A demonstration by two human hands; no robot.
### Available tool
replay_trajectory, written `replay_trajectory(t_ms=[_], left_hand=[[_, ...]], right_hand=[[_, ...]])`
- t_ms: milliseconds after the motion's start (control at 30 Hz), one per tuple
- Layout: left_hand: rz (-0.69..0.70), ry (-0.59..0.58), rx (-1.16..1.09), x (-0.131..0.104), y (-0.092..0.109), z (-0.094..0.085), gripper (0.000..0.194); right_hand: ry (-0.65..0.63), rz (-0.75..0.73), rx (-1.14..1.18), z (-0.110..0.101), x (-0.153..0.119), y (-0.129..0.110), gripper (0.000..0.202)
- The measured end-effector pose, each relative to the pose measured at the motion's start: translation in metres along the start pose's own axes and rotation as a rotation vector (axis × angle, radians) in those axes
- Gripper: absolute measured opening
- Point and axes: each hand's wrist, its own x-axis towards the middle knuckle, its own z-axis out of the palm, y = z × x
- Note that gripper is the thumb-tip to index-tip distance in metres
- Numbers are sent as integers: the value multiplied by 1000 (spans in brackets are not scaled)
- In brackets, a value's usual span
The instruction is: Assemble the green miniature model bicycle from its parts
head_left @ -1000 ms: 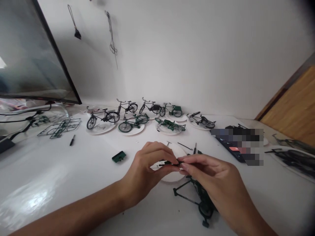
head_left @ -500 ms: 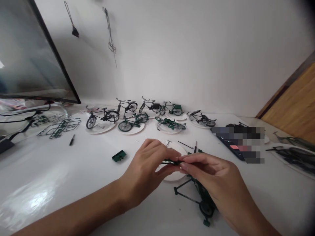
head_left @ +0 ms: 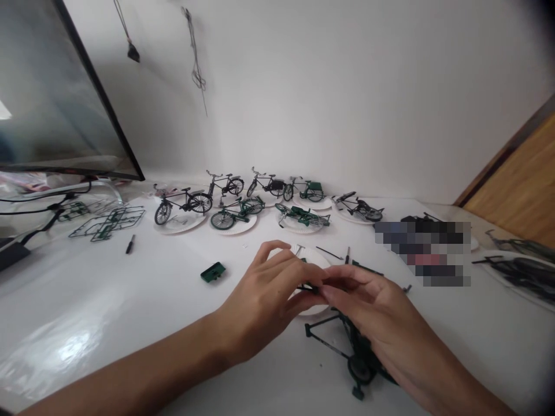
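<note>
My left hand and my right hand meet over a white paper plate, fingertips pinched together. Between them is a small dark model-bicycle part, mostly covered by the fingers, so its exact kind is unclear. Beneath my right hand a dark green model bicycle frame with crank and pedal lies on the table, partly hidden by the wrist. A shallow green box part rests to the left of my hands. Just beyond my right fingers, a small screwdriver is partly visible.
Several assembled model bicycles stand or lie on paper plates along the wall. Green sprue frames and another small screwdriver are at left, near a monitor. A plate of dark parts sits far right, beside a blurred-out patch.
My fingers have closed further over the small dark part, and less of it shows. The right hand has turned slightly. The view has shifted a little.
</note>
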Motion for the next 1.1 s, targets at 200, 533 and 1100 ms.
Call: replay_trajectory(t_ms=[200, 533, 1100], left_hand=[[-87, -74, -1, 4, -4, -8, 35], [-331, -141, -236, 6, -6, -7, 20], [-46, -95, -61, 4, -9, -7, 13]], right_hand=[[42, -84, -28, -2, 0, -3, 15], [82, -173, -149, -4, 1, -2, 14], [179, 1, -104, 1, -7, -19, 25]])
